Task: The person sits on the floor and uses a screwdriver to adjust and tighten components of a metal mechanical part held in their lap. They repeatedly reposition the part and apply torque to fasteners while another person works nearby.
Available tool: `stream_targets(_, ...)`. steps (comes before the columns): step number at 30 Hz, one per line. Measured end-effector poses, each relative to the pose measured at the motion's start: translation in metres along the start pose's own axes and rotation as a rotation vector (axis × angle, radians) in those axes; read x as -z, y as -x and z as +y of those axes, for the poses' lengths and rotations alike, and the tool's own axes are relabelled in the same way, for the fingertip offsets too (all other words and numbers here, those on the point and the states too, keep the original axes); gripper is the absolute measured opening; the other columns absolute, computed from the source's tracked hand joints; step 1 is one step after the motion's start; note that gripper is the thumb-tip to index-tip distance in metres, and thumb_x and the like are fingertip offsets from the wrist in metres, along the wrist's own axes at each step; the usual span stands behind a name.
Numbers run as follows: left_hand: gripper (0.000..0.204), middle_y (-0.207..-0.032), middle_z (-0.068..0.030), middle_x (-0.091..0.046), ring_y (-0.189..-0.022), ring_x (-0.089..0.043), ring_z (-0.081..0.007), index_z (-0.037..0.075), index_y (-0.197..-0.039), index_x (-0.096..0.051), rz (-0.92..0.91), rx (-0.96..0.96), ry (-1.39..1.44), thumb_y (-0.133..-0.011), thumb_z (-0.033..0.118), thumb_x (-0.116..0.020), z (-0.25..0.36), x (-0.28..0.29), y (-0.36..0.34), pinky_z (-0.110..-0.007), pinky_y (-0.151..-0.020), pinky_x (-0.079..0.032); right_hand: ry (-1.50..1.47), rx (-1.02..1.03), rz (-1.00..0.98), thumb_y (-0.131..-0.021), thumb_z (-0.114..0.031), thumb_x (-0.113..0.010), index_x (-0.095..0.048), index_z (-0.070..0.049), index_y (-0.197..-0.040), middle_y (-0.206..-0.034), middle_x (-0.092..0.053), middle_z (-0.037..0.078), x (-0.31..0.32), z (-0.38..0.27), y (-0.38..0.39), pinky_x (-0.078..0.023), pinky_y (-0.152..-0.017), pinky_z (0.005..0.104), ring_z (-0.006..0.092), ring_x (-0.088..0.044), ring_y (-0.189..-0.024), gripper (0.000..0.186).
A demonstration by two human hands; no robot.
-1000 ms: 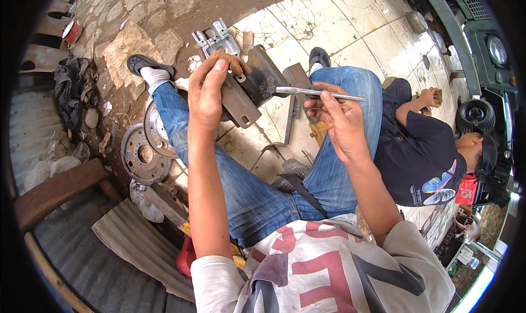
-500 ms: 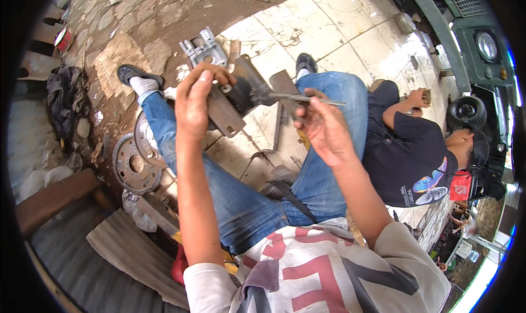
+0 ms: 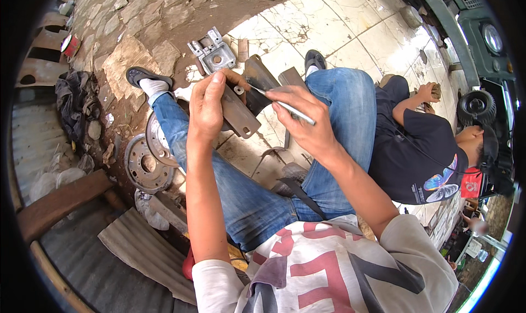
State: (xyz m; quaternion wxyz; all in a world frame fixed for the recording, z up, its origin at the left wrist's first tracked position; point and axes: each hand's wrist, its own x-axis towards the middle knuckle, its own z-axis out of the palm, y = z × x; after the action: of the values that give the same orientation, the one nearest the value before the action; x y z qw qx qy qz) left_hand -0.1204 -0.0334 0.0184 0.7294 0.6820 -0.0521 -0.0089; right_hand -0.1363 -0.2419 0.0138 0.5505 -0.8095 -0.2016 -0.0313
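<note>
My left hand [image 3: 210,102] is closed around a dark brown metal part [image 3: 240,114], with the thumb along its near side. The part has a flat flange with a hole at its near end and a curved dark face beyond. In my right hand [image 3: 307,118] is a slim silver rod-shaped tool [image 3: 298,113], gripped like a pen. Its thin far end reaches the part's dark face beside my left fingertips; whether it touches I cannot tell. A brown plate [image 3: 292,78] shows just beyond my right hand; whether it joins the held part is hidden.
A silver metal casting [image 3: 215,52] lies on the floor beyond my left hand. Round metal discs [image 3: 143,162] rest by my left leg. To my right a person in a dark shirt [image 3: 413,154] sits close, near a green vehicle [image 3: 487,66]. Corrugated sheets [image 3: 137,252] lie at left.
My right hand has moved left and turned over, bringing the tool from a near-level hold to a slanted pen grip at the part. My left hand keeps its hold.
</note>
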Motion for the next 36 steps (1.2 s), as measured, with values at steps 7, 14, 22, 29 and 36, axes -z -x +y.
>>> stream_targets(7, 0.058, -0.065, -0.0085, -0.062, -0.058, -0.057, -0.0148, -0.001, -0.085, -0.067, 0.113, 0.008, 0.003, -0.097, 0.041, -0.030, -0.012, 0.007, -0.008, -0.027, -0.055, -0.043, 0.052, 0.024, 0.001, -0.084, -0.006, -0.069, -0.068, -0.005, -0.110, -0.099, -0.066, 0.012, -0.012, 0.007, 0.031, -0.054, -0.074, 0.0331, 0.0250, -0.067, -0.086, 0.026)
stream_targets(14, 0.062, -0.064, -0.0092, -0.062, -0.056, -0.056, -0.0157, -0.002, -0.083, -0.066, 0.083, -0.003, -0.071, -0.096, 0.043, -0.026, -0.011, 0.003, -0.009, -0.027, -0.054, -0.043, 0.007, -0.011, 0.044, -0.086, 0.000, -0.062, -0.064, -0.003, -0.117, -0.106, -0.065, 0.014, -0.026, 0.002, 0.015, -0.052, -0.080, 0.0328, 0.0247, -0.066, -0.093, 0.032)
stream_targets(22, 0.064, -0.064, -0.0109, -0.059, -0.057, -0.056, -0.0170, -0.004, -0.083, -0.063, 0.071, 0.002, -0.006, -0.097, 0.047, -0.026, -0.011, -0.002, -0.009, -0.028, -0.055, -0.044, 0.187, 0.157, 0.029, -0.078, 0.001, -0.067, -0.062, -0.008, -0.122, -0.108, -0.062, 0.009, -0.032, 0.026, 0.018, -0.056, -0.077, 0.0361, 0.0274, -0.066, -0.091, 0.045)
stream_targets(29, 0.064, -0.065, -0.0107, -0.058, -0.058, -0.056, -0.0179, -0.002, -0.083, -0.061, 0.070, 0.020, -0.001, -0.095, 0.052, -0.028, -0.011, 0.003, -0.010, -0.029, -0.056, -0.044, 0.262, 0.131, -0.002, -0.078, 0.003, -0.062, -0.061, -0.010, -0.125, -0.113, -0.061, 0.007, -0.039, 0.023, 0.015, -0.058, -0.076, 0.0355, 0.0257, -0.065, -0.094, 0.049)
stream_targets(36, 0.064, -0.062, -0.0111, -0.061, -0.055, -0.057, -0.0168, -0.004, -0.083, -0.065, 0.055, -0.024, -0.027, -0.097, 0.046, -0.027, -0.015, 0.002, -0.014, -0.028, -0.054, -0.045, 0.405, 0.177, 0.001, -0.081, -0.002, -0.060, -0.060, -0.012, -0.127, -0.123, -0.060, 0.007, -0.037, 0.024, 0.014, -0.058, -0.076, 0.0347, 0.0251, -0.066, -0.097, 0.047)
